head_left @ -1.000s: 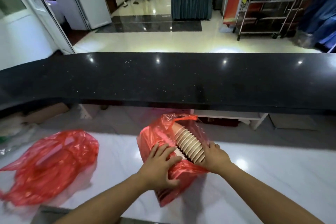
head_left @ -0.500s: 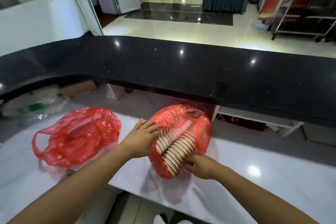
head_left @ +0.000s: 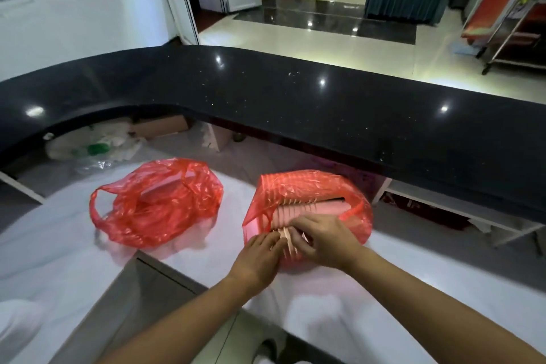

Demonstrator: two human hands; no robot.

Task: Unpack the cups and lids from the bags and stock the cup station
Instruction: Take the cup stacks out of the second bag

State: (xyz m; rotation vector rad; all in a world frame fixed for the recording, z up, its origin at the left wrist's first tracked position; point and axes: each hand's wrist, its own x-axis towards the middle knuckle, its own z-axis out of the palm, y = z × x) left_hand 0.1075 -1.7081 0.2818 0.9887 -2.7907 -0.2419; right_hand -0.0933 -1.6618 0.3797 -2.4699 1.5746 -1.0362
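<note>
A red plastic bag lies open on the white marble counter, with a nested stack of paper cups showing through its mouth. My left hand and my right hand meet at the near end of the stack, fingers curled round the cup rims there. A second red plastic bag sits crumpled to the left, handles loose, with a flat pale shape dimly visible inside; what it holds I cannot tell.
A raised black granite ledge curves behind the counter. White plastic wrapping and a cardboard box lie under it at the left. The counter's near edge drops to a grey cabinet. A metal trolley stands far right.
The view has swung left. My left hand moved from the bag's left side down to the near end of the cup stack, beside my right hand. The bag's mouth has spread wider.
</note>
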